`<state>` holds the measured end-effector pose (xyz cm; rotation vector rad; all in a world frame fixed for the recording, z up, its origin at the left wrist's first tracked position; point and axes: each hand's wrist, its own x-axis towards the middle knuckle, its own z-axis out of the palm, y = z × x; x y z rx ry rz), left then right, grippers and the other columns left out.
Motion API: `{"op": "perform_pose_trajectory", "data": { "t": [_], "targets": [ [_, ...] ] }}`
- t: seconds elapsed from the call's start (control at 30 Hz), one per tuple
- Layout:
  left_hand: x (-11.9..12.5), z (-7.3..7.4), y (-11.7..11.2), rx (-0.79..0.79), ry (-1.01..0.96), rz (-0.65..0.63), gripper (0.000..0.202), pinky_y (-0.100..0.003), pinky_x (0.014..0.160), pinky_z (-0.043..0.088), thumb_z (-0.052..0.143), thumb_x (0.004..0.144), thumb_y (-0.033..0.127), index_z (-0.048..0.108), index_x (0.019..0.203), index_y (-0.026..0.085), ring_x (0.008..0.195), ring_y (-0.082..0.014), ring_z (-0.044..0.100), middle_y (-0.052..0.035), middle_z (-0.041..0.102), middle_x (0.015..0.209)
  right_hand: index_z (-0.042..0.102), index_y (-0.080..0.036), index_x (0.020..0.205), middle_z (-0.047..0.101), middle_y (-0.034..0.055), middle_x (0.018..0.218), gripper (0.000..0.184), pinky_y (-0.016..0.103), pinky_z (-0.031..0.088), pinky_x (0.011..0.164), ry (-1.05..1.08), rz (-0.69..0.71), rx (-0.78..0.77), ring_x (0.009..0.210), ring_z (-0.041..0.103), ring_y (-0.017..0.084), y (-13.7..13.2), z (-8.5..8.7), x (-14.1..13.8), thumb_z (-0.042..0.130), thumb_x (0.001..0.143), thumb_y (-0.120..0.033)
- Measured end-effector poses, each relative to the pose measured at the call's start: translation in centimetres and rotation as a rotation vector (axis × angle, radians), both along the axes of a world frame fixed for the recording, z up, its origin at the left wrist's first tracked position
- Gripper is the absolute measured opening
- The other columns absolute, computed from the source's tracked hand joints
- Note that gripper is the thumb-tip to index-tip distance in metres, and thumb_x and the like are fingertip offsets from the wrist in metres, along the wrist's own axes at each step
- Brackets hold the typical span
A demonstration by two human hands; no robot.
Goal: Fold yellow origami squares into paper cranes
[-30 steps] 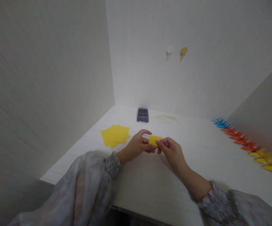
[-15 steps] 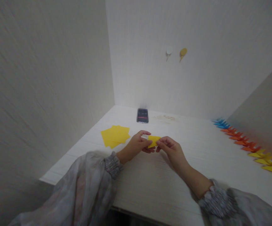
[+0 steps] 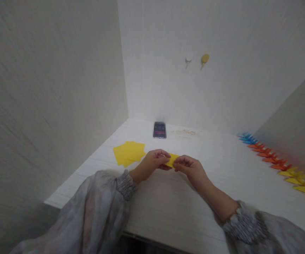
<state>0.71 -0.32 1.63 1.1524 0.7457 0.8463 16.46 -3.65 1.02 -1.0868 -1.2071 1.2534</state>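
A small folded piece of yellow paper point(image 3: 172, 159) is held up between my two hands, above the white table point(image 3: 178, 211). My left hand point(image 3: 156, 160) pinches its left end, thumb in front and fingers curled behind; a ring shows on one finger. At the right end, my right hand point(image 3: 188, 164) grips the paper's lower edge between thumb and fingertips. Part of the paper is covered by the fingers. Left of my left hand lie several loose yellow paper sheets point(image 3: 129, 153), fanned over one another.
A phone point(image 3: 159, 130), its screen blurred, lies near the back wall. Folded paper figures in blue point(image 3: 247, 138), orange point(image 3: 271, 155) and yellow point(image 3: 300, 180) line the right side. A white hook point(image 3: 188, 58) and a yellow hook point(image 3: 205, 59) are on the wall.
My left fingers have closed in over the paper's upper left, where they were spread before. My right thumb has slid slightly left and down along the paper.
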Motion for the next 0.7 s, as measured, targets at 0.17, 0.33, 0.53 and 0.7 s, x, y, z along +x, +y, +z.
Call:
{"op": "perform_pose_trajectory", "data": {
  "t": [0.17, 0.33, 0.53, 0.7],
  "targets": [
    [-0.05, -0.37, 0.25, 0.043, 0.065, -0.020, 0.041, -0.022, 0.055, 0.047, 0.074, 0.052, 0.018, 0.050, 0.085, 0.013, 0.053, -0.0098, 0.060, -0.0012, 0.064, 0.063, 0.055, -0.018, 0.070, 0.057, -0.0054, 0.053, 0.022, 0.023, 0.040, 0.050, 0.049, 0.015, 0.025, 0.047, 0.053, 0.009, -0.09, 0.21, -0.06, 0.070, 0.054, -0.019],
    [-0.24, 0.04, 0.07, 0.067, -0.015, -0.059, 0.049, -0.025, 0.059, 0.048, 0.073, 0.053, 0.015, 0.042, 0.091, 0.017, 0.058, -0.0128, 0.062, -0.0014, 0.066, 0.064, 0.044, -0.022, 0.095, 0.060, -0.0055, 0.059, 0.045, 0.024, 0.042, 0.050, 0.114, 0.000, 0.058, 0.050, 0.055, 0.011, -0.20, 0.31, -0.05, 0.067, 0.056, -0.019],
    [-0.38, 0.39, 0.00, 0.039, -0.105, -0.059, 0.053, -0.030, 0.067, 0.048, 0.073, 0.054, 0.016, 0.036, 0.092, 0.018, 0.063, -0.0134, 0.063, -0.0015, 0.066, 0.069, 0.046, -0.019, 0.092, 0.063, -0.0010, 0.065, 0.046, 0.026, 0.044, 0.051, 0.115, -0.051, 0.027, 0.055, 0.058, 0.014, -0.02, 0.39, 0.12, 0.070, 0.053, -0.019],
    [-0.40, -0.09, 0.32, 0.114, 0.005, 0.018, 0.046, -0.022, 0.058, 0.045, 0.072, 0.056, 0.018, 0.046, 0.093, 0.016, 0.059, -0.0110, 0.061, -0.0015, 0.065, 0.070, 0.055, -0.018, 0.081, 0.063, 0.0006, 0.071, 0.028, 0.028, 0.046, 0.057, 0.025, -0.106, 0.117, 0.061, 0.057, 0.014, 0.26, -0.19, 0.61, 0.069, 0.057, -0.020]
  ]
}}
